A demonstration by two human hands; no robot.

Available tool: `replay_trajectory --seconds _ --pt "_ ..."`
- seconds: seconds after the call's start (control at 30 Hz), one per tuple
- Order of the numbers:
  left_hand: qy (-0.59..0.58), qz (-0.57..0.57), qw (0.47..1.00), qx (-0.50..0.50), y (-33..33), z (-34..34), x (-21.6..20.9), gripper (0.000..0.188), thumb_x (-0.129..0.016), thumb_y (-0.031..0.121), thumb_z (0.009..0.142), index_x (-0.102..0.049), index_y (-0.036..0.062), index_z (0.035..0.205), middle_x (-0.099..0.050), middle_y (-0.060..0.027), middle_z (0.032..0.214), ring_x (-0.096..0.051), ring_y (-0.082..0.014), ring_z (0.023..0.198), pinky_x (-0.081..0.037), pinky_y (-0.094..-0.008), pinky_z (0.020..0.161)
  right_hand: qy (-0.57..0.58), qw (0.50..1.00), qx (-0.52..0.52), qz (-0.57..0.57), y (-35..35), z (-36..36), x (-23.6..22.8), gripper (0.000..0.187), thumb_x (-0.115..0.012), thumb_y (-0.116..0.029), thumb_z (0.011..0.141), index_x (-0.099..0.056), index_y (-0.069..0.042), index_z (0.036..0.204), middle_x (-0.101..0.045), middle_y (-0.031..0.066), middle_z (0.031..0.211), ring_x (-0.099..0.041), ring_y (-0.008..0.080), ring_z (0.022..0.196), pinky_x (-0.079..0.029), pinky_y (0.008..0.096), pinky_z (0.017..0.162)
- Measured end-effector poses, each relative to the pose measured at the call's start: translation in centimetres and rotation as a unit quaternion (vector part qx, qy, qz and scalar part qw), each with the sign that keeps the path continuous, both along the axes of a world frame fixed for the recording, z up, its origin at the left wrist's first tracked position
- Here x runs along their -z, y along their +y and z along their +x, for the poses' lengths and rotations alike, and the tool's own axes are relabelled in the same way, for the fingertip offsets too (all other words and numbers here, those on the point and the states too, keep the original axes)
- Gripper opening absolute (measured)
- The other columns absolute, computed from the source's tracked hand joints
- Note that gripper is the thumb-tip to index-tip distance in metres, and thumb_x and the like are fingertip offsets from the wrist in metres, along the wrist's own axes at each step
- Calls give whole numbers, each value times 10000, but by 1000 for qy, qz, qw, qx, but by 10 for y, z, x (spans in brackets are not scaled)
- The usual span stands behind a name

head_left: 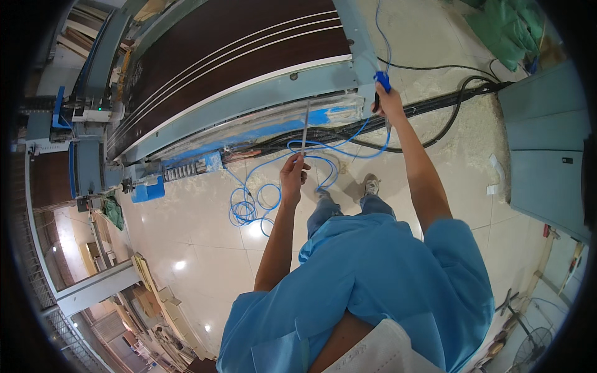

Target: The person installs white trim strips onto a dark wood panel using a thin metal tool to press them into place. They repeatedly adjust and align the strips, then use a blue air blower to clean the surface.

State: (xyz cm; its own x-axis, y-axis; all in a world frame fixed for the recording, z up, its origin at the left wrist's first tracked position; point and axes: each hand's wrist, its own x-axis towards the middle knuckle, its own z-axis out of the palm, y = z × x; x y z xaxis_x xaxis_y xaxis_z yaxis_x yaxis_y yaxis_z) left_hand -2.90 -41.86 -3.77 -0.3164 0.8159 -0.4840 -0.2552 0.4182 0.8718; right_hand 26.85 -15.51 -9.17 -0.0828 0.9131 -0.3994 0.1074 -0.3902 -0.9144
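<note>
My right hand (390, 104) is closed around a blue and black air blow gun (382, 81), held out beside the near right corner of a grey-blue machine bed (298, 85). A thin blue hose (378, 147) runs from below that hand toward the floor. In my left hand (292, 177), the fingers are pinched on the lower end of a long, thin grey strip (305, 127). The strip points up toward the bed's side. A dark brown board (242, 46) with several white lines lies on the bed.
Blue hose coils (244, 211) lie on the tiled floor by my feet. Thick black cables (429, 118) run along the bed toward a grey-blue cabinet (544, 143) at right. Dust covers the floor there. A machine gantry (93, 115) stands at left, and green cloth (507, 31) lies far right.
</note>
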Motion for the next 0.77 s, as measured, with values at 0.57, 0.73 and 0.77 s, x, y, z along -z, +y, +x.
replay_trajectory --seconds 0.57,0.73,0.77 --pt "326 18 922 210 254 48 -3 182 -624 118 993 -728 51 1127 -747 -74 910 -719 -158 886 -552 -300 782 33 675 561 -478 -220 291 354 298 -628 -193 956 -690 86 1042 -703 190 951 -676 239 825 -554 385 684" --pt "436 49 857 270 325 72 -9 167 -667 126 971 -746 51 1096 -755 -63 1045 -704 -223 977 -550 -346 866 -503 858 84 -71 -97 289 349 398 -624 -274 996 -680 98 1126 -691 237 1049 -670 287 986 -530 372 862" --pt "447 41 846 287 334 75 -12 177 -671 130 973 -742 43 1111 -754 -56 1067 -699 -228 987 -549 -341 879 -502 859 72 -73 -86 290 346 398 -624 -274 996 -680 98 1126 -691 237 1049 -670 287 986 -530 372 862"
